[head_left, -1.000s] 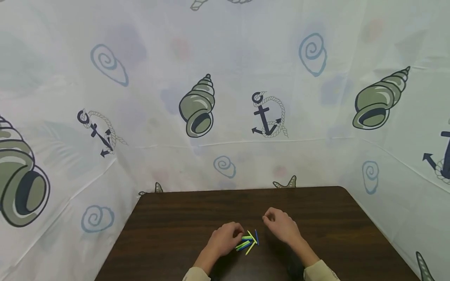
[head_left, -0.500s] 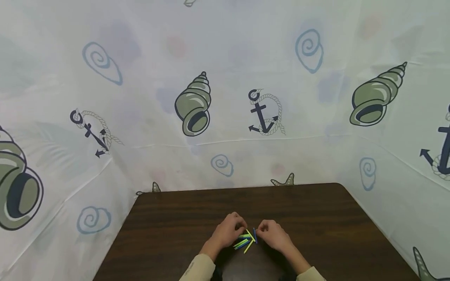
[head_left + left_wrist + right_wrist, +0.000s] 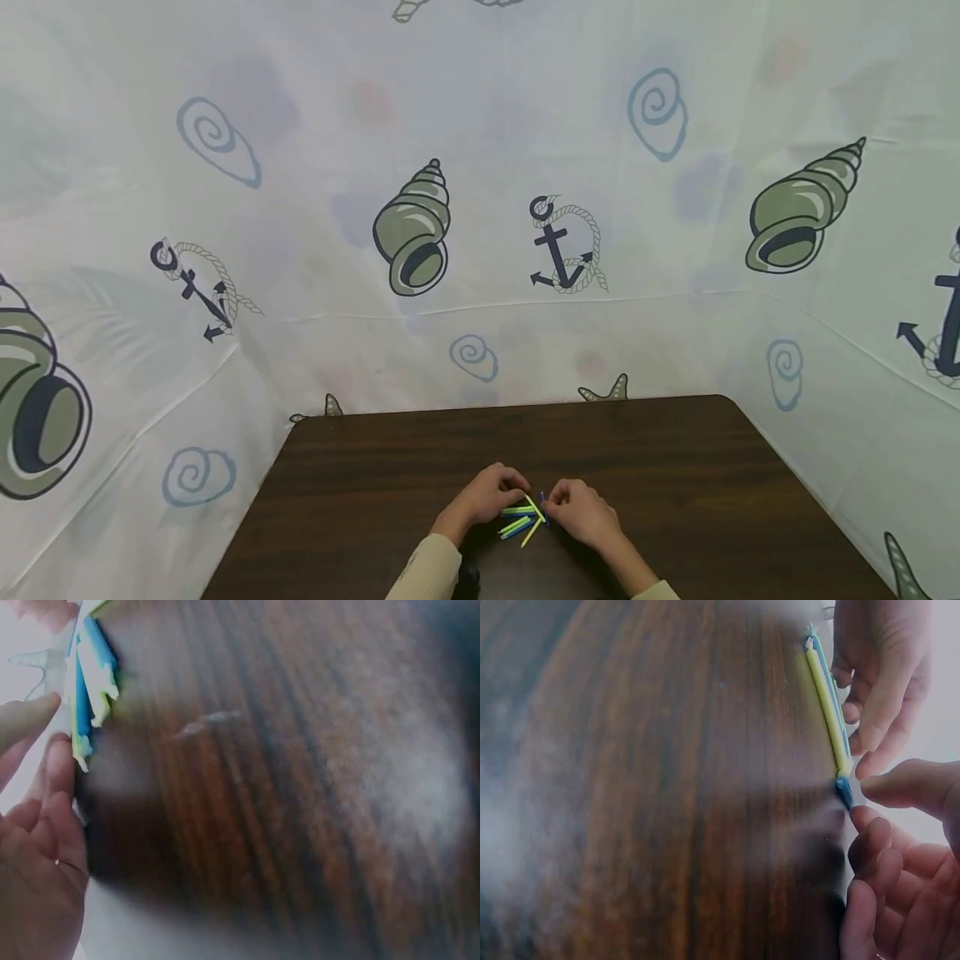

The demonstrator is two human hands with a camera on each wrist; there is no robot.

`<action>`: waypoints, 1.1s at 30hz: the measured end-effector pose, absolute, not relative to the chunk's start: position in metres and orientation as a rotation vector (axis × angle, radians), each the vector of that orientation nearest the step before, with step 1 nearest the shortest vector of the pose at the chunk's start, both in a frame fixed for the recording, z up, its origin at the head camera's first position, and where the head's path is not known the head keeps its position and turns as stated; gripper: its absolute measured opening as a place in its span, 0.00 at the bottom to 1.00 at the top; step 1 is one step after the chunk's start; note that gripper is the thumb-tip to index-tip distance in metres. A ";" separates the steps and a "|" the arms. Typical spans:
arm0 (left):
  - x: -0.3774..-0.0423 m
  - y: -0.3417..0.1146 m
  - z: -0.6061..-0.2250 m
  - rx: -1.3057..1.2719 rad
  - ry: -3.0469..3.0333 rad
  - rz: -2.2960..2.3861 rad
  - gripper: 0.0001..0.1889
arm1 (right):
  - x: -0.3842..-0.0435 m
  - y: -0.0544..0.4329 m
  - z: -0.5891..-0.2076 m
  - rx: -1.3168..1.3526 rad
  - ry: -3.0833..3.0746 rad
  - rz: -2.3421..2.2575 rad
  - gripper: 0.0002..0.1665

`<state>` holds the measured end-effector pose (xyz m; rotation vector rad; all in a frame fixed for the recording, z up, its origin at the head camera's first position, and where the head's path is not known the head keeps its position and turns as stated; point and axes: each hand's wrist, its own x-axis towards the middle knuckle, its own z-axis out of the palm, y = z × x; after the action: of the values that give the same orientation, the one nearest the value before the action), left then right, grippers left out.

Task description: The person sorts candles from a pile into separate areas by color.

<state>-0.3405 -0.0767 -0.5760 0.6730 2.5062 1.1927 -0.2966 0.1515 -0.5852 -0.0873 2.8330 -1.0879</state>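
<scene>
Thin yellow-green and blue sticks with wick-like tips, like birthday candles, lie together on the dark table. One slanted yellow candle (image 3: 535, 508) and a lower yellow candle (image 3: 532, 533) meet in a point facing right. Several candles (image 3: 515, 527) lie side by side at their left. My left hand (image 3: 487, 496) hovers by the slanted candle's upper end; its thumb and forefinger stand apart in the left wrist view. With thumb and forefinger, my right hand (image 3: 585, 510) pinches the upright blue candle (image 3: 542, 497), whose end (image 3: 844, 792) shows in the right wrist view.
The dark wood-grain table (image 3: 375, 467) has rounded far corners. Behind it and at both sides hangs a pale curtain (image 3: 510, 150) printed with shells and anchors. A small black object (image 3: 467, 578) shows beside the left sleeve.
My right hand has come left and down from beyond the candles to the blue candle. My left hand has shifted slightly right and up along the yellow ones. The candles keep their arrangement.
</scene>
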 end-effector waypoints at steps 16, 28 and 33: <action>-0.344 -0.074 -0.575 0.667 2.449 1.219 0.08 | -0.296 0.146 -0.582 -0.071 2.870 -1.015 0.11; -0.345 -0.079 -0.578 0.705 2.398 1.209 0.11 | -0.291 0.143 -0.579 -0.042 2.868 -0.980 0.11; -0.346 -0.078 -0.576 0.725 2.373 1.205 0.11 | -0.291 0.142 -0.578 -0.016 2.870 -0.947 0.10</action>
<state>-0.3464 -0.0781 -0.5757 0.7254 2.3732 1.2047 -0.2909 0.1418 -0.5782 -0.0164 2.8702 -0.9468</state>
